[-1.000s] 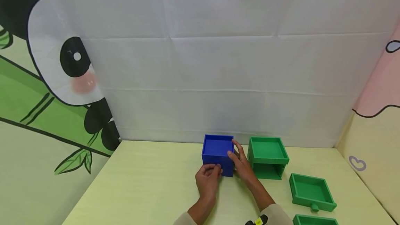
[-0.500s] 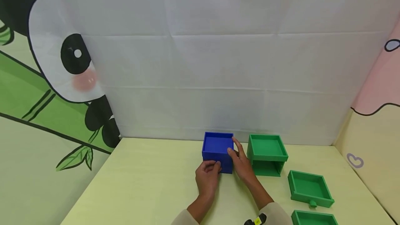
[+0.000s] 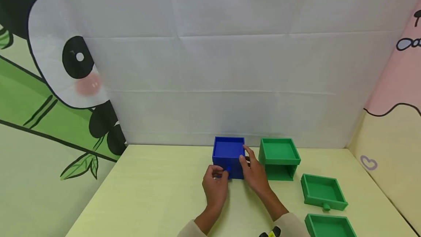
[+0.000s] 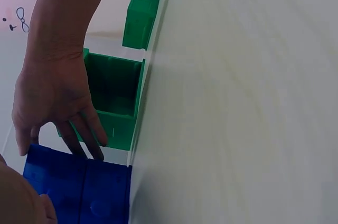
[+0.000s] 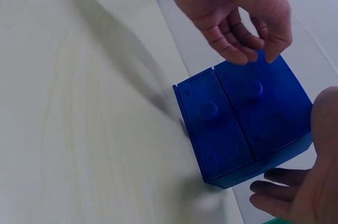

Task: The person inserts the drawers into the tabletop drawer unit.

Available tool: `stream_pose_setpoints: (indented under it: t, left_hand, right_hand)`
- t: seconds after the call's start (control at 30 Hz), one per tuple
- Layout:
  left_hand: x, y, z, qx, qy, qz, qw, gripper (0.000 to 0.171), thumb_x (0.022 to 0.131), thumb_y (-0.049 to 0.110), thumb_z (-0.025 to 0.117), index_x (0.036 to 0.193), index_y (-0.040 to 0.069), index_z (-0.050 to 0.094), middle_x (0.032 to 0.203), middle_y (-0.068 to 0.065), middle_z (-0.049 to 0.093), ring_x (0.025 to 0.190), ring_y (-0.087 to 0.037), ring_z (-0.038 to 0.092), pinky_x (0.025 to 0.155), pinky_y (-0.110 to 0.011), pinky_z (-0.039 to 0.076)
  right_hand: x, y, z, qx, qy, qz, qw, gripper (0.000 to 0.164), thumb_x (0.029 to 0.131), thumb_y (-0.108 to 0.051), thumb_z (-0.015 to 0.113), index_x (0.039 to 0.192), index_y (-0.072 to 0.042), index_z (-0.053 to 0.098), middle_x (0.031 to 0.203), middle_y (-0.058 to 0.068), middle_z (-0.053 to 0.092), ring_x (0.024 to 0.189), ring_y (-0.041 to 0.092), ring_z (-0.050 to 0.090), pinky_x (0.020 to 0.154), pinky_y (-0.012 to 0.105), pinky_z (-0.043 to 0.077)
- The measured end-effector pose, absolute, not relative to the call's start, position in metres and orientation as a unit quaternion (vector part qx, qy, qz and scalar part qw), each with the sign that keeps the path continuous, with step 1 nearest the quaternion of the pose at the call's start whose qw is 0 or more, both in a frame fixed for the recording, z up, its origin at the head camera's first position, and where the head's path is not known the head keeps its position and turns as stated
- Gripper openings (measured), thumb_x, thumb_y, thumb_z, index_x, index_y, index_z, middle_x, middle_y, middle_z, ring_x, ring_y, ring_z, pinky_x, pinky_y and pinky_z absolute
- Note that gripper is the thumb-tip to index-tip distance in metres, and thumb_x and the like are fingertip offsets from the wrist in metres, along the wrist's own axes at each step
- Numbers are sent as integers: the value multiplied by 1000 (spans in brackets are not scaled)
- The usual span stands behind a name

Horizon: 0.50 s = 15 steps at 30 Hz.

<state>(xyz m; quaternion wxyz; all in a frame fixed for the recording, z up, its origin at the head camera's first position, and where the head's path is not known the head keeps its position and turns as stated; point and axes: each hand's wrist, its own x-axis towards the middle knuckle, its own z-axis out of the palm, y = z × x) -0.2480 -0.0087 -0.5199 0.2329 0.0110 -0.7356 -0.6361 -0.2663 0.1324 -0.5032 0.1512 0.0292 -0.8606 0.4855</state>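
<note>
Beside the right hand (image 3: 254,175) — a blue box (image 3: 228,148).

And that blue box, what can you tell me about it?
The blue box looks like plastic, with a rimmed, recessed top. Its front has two drawers, one above the other, each with a round knob; both look shut. It stands upright on the table, left of the green box. The right hand is at its right side, apparently touching it; the left hand is in front, contact unclear.
</note>
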Motion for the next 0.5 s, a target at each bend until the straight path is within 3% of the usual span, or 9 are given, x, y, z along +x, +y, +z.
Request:
stream_pose_setpoints:
  t: [0.27,0.5]
  left_hand:
    - [-235,-8,-511,-46,-731,-625,270,17,83,-5,65,90,9,60,85,-4,62,76,-13,59,62,-27,53]
    - [-229,0,-501,-92,-725,-615,295,13,88,-2,66,93,10,68,90,-7,67,82,-13,65,66,-29,56]
  right_hand:
    - [-255,132,-499,-4,-885,426,190,52,105,-43,46,151,-21,39,131,20,61,112,37,63,83,59,50]
    - [-240,136,-487,-28,-876,434,207,46,105,-42,47,137,-9,51,117,19,69,101,35,69,82,54,54]
